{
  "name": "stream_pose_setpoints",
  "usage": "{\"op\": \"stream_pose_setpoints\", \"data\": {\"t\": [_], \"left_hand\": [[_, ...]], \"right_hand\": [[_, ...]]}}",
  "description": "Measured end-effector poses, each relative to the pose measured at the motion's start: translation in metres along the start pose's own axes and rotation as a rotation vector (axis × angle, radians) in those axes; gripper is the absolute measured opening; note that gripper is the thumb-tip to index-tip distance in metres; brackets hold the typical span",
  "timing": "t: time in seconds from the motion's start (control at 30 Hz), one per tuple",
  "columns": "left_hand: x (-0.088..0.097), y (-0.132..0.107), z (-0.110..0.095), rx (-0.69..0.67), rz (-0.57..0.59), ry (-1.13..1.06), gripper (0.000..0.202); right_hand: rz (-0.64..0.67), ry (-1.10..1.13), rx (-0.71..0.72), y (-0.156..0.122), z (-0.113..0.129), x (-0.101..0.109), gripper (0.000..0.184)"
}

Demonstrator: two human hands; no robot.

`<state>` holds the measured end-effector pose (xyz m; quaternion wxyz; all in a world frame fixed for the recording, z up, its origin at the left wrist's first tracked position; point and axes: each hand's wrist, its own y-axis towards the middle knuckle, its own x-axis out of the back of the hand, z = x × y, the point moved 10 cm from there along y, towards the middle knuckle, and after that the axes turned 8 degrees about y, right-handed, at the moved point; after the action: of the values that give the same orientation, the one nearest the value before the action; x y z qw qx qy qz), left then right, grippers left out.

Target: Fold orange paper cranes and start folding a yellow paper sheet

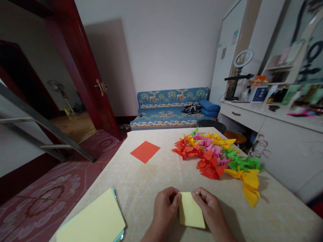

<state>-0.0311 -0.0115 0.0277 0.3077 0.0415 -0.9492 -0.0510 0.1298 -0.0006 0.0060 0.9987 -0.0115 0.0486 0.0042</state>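
Between my hands is a pale yellow sheet of paper (191, 213), folded to a small rectangle, near the front of the table. My left hand (166, 205) pinches its upper left corner between thumb and fingers. At the upper right edge, my right hand (207, 203) grips it the same way, thumb on top. Farther off lies a flat red paper square (145, 152). To the left front rests a stack of pale yellow paper (93, 218) with blue-green sheets showing beneath it.
A pile of folded paper cranes (210, 164) in red, pink, yellow, orange and green covers the table's right side. The cream-covered table (141, 181) reaches toward a blue patterned sofa (171, 112). A white dresser (242, 116) stands at the right, a metal ladder (50, 124) at the left.
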Motion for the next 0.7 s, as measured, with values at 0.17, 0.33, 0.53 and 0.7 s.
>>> {"op": "stream_pose_setpoints", "data": {"t": [0.17,0.33,0.53,0.7], "left_hand": [[-0.001,0.002,0.001,-0.002,-0.006,0.007,0.022],[0.000,0.006,0.002,0.021,-0.015,-0.134,0.025],[0.004,0.011,0.004,0.057,-0.053,-0.259,0.026],[0.003,0.014,0.009,0.070,-0.056,-0.285,0.028]], "right_hand": [[-0.015,-0.026,0.022,0.001,-0.001,0.002,0.032],[0.002,-0.043,0.063,0.001,0.001,0.001,0.031],[0.037,-0.031,0.054,0.003,-0.003,-0.003,0.028],[0.031,-0.030,0.057,0.002,-0.005,-0.004,0.026]]}}
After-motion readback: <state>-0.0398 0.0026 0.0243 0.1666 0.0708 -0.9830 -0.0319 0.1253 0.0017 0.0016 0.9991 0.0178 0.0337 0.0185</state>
